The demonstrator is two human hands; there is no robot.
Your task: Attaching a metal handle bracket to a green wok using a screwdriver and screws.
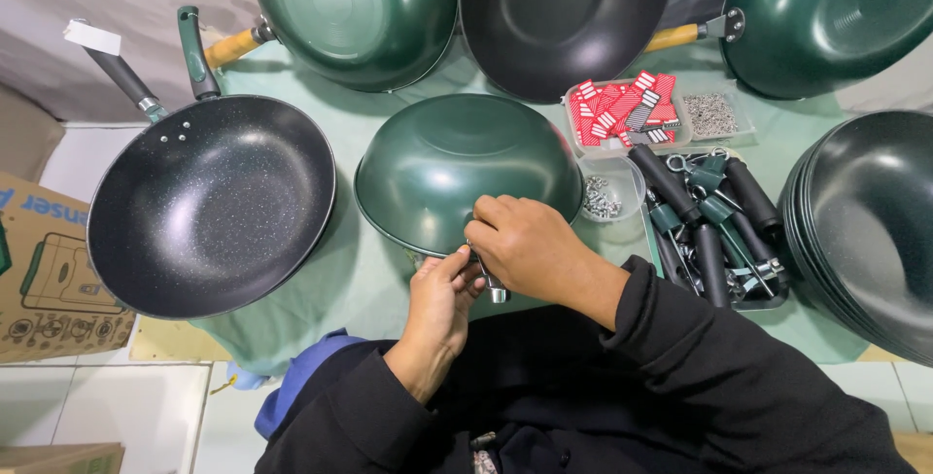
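A green wok (457, 163) lies upside down on the green-covered table, right in front of me. My right hand (530, 245) is closed over a metal handle fitting (493, 289) at the wok's near rim. My left hand (442, 309) comes up from below and pinches the same fitting with its fingertips, just under the rim. What lies between the fingers is mostly hidden.
A speckled black pan with handle (209, 207) sits at left. Green and black woks (355, 7) lean along the back. Trays hold red tags (622, 109), screws (709, 114) and black handles (714, 231). Stacked dark pans (870, 231) stand at right, a cardboard box (44, 270) at far left.
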